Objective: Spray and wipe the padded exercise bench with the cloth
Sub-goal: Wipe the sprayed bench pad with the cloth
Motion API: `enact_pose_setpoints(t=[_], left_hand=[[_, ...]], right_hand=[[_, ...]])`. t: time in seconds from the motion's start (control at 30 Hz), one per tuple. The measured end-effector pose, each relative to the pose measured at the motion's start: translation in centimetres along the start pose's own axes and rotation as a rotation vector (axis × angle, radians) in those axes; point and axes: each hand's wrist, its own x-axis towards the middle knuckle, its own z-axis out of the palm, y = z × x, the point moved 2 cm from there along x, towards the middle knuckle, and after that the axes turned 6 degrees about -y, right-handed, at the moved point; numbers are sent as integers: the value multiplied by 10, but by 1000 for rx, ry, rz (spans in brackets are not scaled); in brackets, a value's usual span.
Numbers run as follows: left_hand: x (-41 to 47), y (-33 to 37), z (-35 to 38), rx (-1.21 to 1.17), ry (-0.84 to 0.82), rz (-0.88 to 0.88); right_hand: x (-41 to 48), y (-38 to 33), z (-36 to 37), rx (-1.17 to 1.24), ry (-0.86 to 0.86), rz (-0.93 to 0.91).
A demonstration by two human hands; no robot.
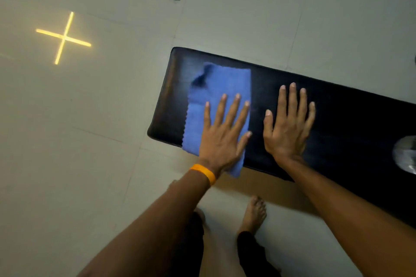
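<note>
Black padded bench (pixel 351 123), tiled floor (pixel 247 11), left hand (pixel 221 141) flat on blue cloth (pixel 221 78), right hand (pixel 286 132) flat

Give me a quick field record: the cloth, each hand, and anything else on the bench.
bench: black, padded
cloth: blue, spread flat near the bench's end, near edge hanging over the side
left hand: flat on the cloth, fingers straight
right hand: flat on bare padding beside the cloth
other: blurred shiny object at the frame's right edge, cannot tell what
</note>
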Motion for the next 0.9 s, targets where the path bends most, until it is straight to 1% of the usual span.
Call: enact_pose_setpoints(t=[0.03, 0.07, 0.1, 0.13, 0.17, 0.27, 0.3, 0.33, 0.37, 0.43, 0.53, 0.6, 0.63, 0.67, 0.7, 0.77, 0.8, 0.83, 0.87, 0.9], left_hand=[[-6, 4, 3, 17, -3, 121], [-7, -2, 4, 24, 1, 196], [-3, -15, 2, 34, 12, 223], [2, -32, -1, 48, 23, 200], [11, -52, -6, 53, 31, 126], [32, -111, -21, -15, 37, -235], [34, -118, -24, -49, 41, -319], [33, -116, -24, -60, 43, -350], [28, -107, -22, -45, 42, -341], [8, -79, -15, 6, 29, -221], [-36, -40, 4, 36, -40, 93], [-30, -50, 2, 66, -44, 261], [-16, -62, -1, 84, -40, 300], [3, -73, -7, 86, -33, 282], [26, -83, -14, 58, -16, 200], [69, -96, -24, -6, 2, -80], [82, -95, -25, 1, 14, -190], [88, -89, -22, 35, 29, -246], [87, -80, -18, 75, 31, -239], [81, -68, -15, 97, 31, -177]], right_hand=[[0, 0, 0, -3, 4, 0], [0, 0, 0, -4, 6, 1], [0, 1, 1, -4, 5, 0], [-1, 1, 1, -1, 3, -1], [-1, 0, 2, 1, 0, -2], [1, 0, 2, -4, -6, 4], [0, 0, 2, -3, -4, 7], [1, -1, 1, -6, -2, 8], [1, -1, 1, -8, -3, 12], [2, -2, 0, -5, -3, 14], [2, -1, 0, -12, 6, 13], [1, 0, 1, -12, 17, 14], [1, -1, 2, -10, 16, 8], [1, -1, 2, -7, 12, 3], [1, -1, 2, -3, 7, 5], [2, -1, 1, -1, 1, 15], [1, -1, 1, 0, 0, 17], [1, -2, 1, 0, 1, 15], [1, -2, 0, 1, 1, 14], [2, -2, 0, 4, 1, 18]])
